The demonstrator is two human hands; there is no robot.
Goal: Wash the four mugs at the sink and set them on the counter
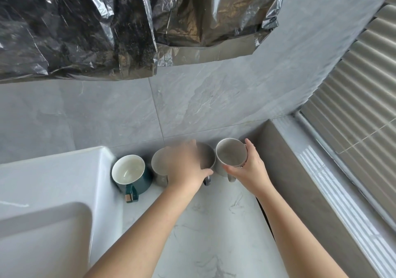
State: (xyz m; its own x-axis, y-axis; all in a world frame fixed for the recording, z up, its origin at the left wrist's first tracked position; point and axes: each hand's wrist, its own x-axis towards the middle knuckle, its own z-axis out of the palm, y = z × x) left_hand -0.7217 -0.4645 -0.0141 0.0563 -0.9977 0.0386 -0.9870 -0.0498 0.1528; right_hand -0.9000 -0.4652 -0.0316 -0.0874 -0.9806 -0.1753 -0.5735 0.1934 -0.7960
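Observation:
Four mugs stand in a row on the white marble counter (214,224) against the grey tiled wall. At the left is a dark green mug (137,183) with a white inside, right beside the white sink (53,192). Next to it is a grey mug (157,166), then a second grey mug (209,155). My left hand (184,164) is blurred and spreads over these two grey mugs, fingers fairly straight, thumb by the second one's near rim. My right hand (248,168) grips the rightmost grey mug (230,152) round its side.
Black plastic sheeting (107,24) hangs on the wall above the counter. A grey ledge (300,181) and a window with slatted blinds (364,95) bound the counter on the right. The sink's basin (42,234) lies at the lower left.

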